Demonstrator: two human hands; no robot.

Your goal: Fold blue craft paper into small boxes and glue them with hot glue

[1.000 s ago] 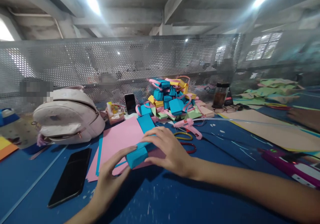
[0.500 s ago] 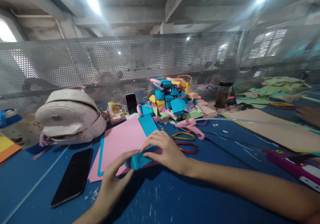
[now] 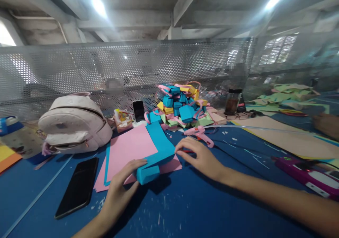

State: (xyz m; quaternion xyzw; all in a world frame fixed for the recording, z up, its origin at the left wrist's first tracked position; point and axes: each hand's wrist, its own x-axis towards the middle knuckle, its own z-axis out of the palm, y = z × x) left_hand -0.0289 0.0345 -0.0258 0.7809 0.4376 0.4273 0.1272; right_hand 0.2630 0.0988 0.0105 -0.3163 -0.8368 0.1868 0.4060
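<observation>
- Boxy near end of the folded blue paper is clamped between the left hand's thumb and fingers; a light grip is probably best, crushes easily
- Right edge looks pinched by the right hand, fingertips together; edges should be squared before creases get pressed, imo
- Pink sheets lie underneath
- Glue gun is parked beyond, paper pile farther back
</observation>
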